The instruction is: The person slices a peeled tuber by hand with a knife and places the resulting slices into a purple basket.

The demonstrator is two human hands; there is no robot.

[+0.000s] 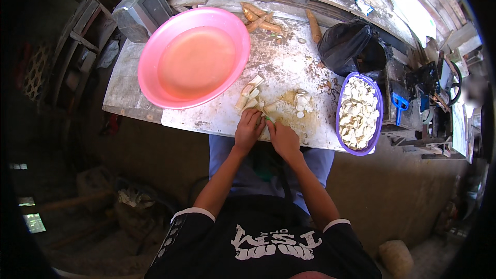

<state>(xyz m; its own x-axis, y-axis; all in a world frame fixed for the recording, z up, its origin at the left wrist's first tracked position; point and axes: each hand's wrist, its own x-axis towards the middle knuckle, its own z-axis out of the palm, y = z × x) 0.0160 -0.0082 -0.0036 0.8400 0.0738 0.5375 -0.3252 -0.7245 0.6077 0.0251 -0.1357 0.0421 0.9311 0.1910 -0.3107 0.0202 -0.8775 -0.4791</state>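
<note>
Near the front edge of the table (289, 75), I had my hands close together, just apart from each other. My right hand (284, 138) was closed on a green tool (268, 118), mostly hidden by my fingers. My left hand (249, 126) was bent with its fingertips at the near end of the white sticks (250, 93); I cannot tell whether it was clenched on one or only resting against it. The sticks lay in a loose bunch just beyond my left fingers, and to their right were scraps and a small heap of round slices (303, 102).

On the left stood a pink basin (241, 34) of cloudy liquid (196, 62). Beyond, a few brown roots (253, 14) lay in a pile, with a single root (313, 26) beside a black bag (341, 49). Near the table's right end, a purple basket (381, 111) was filled with pale chips (358, 111).
</note>
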